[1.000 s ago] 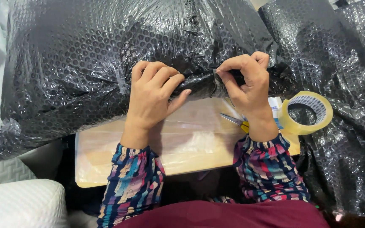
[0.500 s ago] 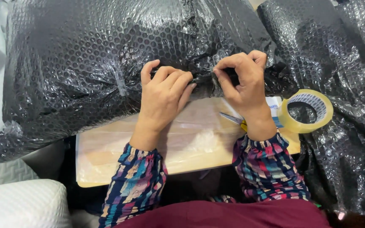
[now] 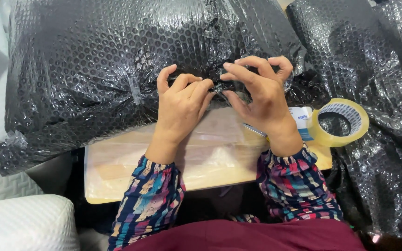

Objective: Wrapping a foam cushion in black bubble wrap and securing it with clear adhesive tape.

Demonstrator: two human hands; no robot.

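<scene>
Head view | black bubble-wrapped bundle lies left-right | left hand, right hand grips pinch its wrap

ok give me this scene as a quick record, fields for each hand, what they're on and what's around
left hand: pressed on the lower edge of the black bubble-wrapped bundle, fingers curled
right hand: pinching the wrap beside the left hand
under bundle: tan board covered in clear film
tape roll: clear, lying by the right wrist
scissors: mostly hidden under the right hand
second black bubble wrap: at the right
white padding: lower left
</scene>
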